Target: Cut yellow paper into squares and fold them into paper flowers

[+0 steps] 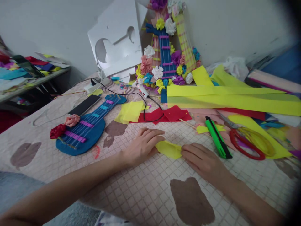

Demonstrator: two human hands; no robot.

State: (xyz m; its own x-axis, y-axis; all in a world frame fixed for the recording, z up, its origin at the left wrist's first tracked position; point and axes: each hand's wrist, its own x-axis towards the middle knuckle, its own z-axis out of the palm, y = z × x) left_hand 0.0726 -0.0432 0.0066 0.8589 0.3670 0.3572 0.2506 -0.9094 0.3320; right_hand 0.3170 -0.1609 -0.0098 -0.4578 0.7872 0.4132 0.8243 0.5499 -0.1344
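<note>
A small piece of yellow felt (pixel 168 149) lies on the patterned tablecloth (pixel 145 188), held between both hands. My left hand (pixel 142 146) presses on its left end with fingers close together. My right hand (pixel 203 160) pinches its right end. A green utility knife (pixel 218 137) lies just right of my right hand. Red-handled scissors (pixel 244 142) lie further right.
A blue felt guitar (pixel 87 127) with pink bands and felt roses lies at left, a phone (pixel 85 105) beside it. Red felt (pixel 164 114), yellow sheets (pixel 225 95), a glue gun (pixel 142 88) and flower-decorated guitars (pixel 166 53) fill the back.
</note>
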